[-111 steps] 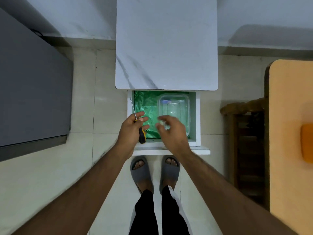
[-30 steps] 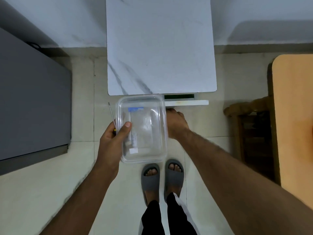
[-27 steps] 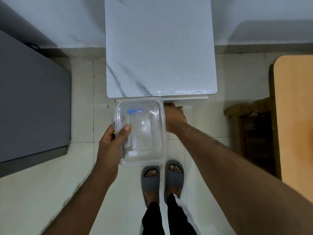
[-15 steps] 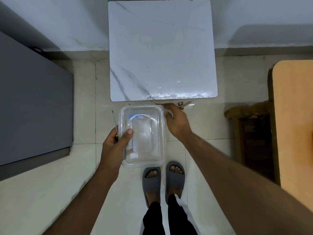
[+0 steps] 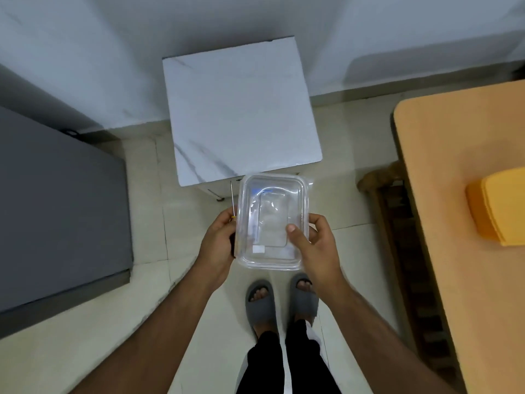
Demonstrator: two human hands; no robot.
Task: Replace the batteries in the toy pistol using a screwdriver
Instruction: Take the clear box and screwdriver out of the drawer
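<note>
Right hand [image 5: 318, 245] now grips container [image 5: 271, 220] | left hand [image 5: 218, 240] holds screwdriver [image 5: 233, 200]

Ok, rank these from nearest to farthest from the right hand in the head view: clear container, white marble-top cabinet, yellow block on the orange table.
1. clear container: held in the right hand, thumb on its lid.
2. white marble-top cabinet: ahead, beyond the container.
3. yellow block: far right, on the orange table.

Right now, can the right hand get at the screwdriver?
Probably not directly. The right hand grips the clear container, which sits between it and the screwdriver pinched in the left hand.
</note>
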